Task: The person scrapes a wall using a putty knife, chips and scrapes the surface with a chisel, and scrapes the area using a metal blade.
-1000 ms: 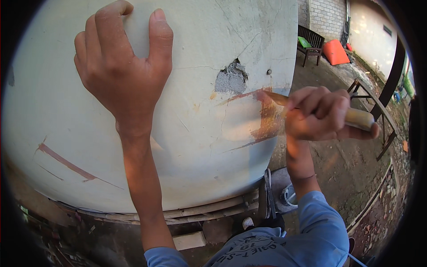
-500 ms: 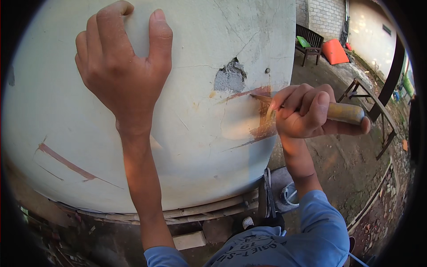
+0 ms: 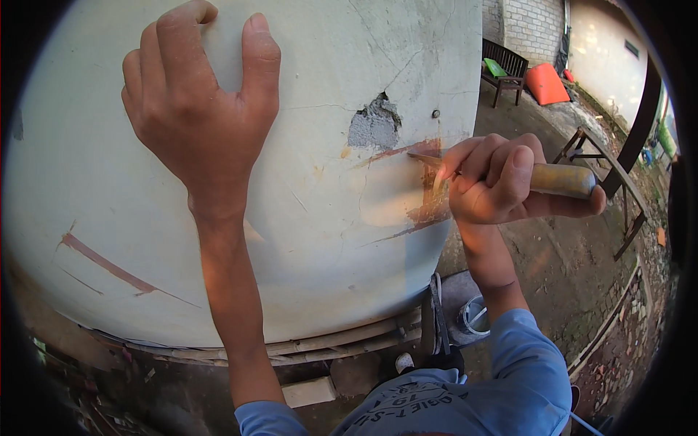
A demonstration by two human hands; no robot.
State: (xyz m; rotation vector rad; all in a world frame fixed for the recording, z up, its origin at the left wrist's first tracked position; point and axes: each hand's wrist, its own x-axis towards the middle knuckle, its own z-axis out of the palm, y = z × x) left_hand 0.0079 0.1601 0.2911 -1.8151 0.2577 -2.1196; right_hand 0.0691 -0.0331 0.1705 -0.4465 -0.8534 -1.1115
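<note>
My left hand [image 3: 193,109] rests on the pale painted wall [image 3: 313,182], thumb apart and fingers loosely bent, with nothing in it. My right hand [image 3: 502,178] is closed around a scraper [image 3: 563,180] with a rounded, worn yellowish handle that sticks out to the right. Its thin blade is mostly hidden by my fingers, and the tip meets the wall at a reddish-brown strip [image 3: 400,154]. Just above lies a rough grey hole [image 3: 376,123] where the surface has broken off. Rust-brown patches [image 3: 430,211] mark the wall's right edge beside my hand.
Below the wall runs a ledge of bamboo poles [image 3: 349,341]. A small bucket [image 3: 474,318] stands below my right forearm. Farther right are a metal frame [image 3: 629,196], a dark bench [image 3: 505,67] and an orange object [image 3: 547,84]. Another brown streak [image 3: 109,263] crosses the wall at lower left.
The scraper's handle has tilted slightly in my right hand, while its tip stays at the same brown strip. My left hand has kept its place on the wall.
</note>
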